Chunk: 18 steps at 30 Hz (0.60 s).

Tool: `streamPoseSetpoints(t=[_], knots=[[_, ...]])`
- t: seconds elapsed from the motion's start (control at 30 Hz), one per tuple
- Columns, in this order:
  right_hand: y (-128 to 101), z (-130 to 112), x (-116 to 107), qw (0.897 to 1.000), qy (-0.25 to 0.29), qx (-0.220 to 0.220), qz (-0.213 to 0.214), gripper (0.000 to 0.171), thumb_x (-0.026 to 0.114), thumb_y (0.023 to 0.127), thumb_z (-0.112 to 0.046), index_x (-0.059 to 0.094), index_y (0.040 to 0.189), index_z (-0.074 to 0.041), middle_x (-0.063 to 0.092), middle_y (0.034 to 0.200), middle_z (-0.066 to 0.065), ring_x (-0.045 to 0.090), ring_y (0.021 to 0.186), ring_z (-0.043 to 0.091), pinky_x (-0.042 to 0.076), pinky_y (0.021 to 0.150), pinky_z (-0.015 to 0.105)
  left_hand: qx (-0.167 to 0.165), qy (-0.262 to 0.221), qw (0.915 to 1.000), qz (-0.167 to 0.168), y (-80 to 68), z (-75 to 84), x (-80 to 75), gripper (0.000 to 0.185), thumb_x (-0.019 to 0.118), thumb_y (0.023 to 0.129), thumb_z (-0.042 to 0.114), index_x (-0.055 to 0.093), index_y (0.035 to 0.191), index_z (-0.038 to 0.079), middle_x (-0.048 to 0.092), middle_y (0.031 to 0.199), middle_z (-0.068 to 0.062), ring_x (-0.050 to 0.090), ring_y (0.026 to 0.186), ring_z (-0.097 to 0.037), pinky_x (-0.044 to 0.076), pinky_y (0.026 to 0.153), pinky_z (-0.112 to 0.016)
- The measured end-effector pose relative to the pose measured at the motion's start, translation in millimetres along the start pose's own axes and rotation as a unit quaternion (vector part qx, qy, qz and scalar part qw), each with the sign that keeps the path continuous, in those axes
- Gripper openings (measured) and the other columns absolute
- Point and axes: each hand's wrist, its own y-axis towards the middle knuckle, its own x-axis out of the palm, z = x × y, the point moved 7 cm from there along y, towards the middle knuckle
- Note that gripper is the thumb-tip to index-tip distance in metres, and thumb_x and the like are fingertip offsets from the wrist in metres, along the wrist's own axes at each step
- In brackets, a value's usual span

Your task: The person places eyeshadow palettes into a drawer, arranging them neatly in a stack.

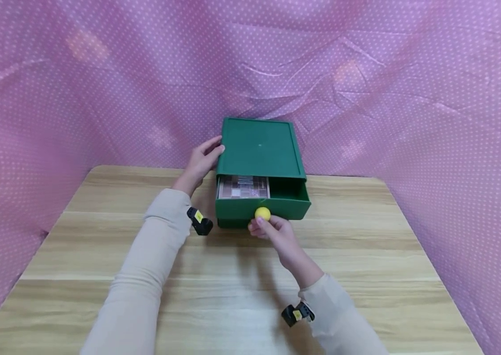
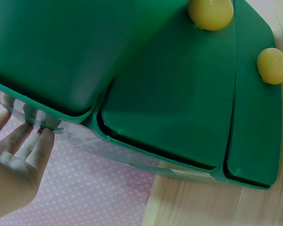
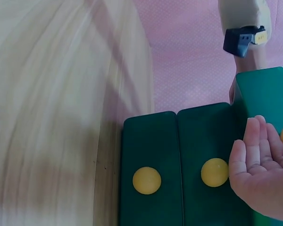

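Left hand: the left hand lies with straight, relaxed fingers against the left side wall of the green drawer cabinet; in the left wrist view the fingers are spread and their tips touch the cabinet's edge.
Drawer cabinet: it stands on the wooden tabletop at the far middle, close to the pink dotted cloth that hangs behind and at both sides.
Top drawer: the top drawer stands pulled partly out toward the person; a flat patterned box lies in its left part, the right part shows green floor.
Yellow knob: the round yellow knob sits on the middle of the drawer's front.
Right hand: the right hand has its fingers curled around that knob from below, pinching it.
Lower drawers: the right wrist view shows two more drawer fronts, each with its own yellow knob, both flush with the cabinet.
Wrists: a small black camera rides on each beige sleeve.
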Motion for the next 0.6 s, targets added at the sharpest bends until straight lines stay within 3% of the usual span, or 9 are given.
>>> streamPoseSetpoints(t=[0.27, 0.6], knots=[[17, -4, -1, 1.0, -0.001, -0.004, 0.014, 0.041, 0.051, 0.087, -0.03, 0.054, 0.101, 0.009, 0.06, 0.091, 0.015, 0.056, 0.086, 0.034, 0.044, 0.081, 0.036, -0.003, -0.001, 1.0, -0.004, -0.4, -0.2, 0.3, 0.044, 0.05, 0.088, 0.027, 0.041, 0.13, 0.019, 0.039, 0.13, -0.002, 0.05, 0.1, -0.019, 0.044, 0.078, -0.036], [34, -8, -4, 0.999, -0.023, 0.004, 0.041, 0.038, 0.048, 0.089, -0.029, 0.053, 0.102, 0.007, 0.059, 0.088, 0.016, 0.058, 0.082, 0.027, 0.046, 0.079, 0.035, -0.011, 0.006, 0.9999, 0.003, -0.1, -0.5, 0.5, 0.043, 0.051, 0.088, 0.028, 0.042, 0.129, 0.022, 0.04, 0.129, -0.001, 0.051, 0.098, -0.02, 0.045, 0.078, -0.034]])
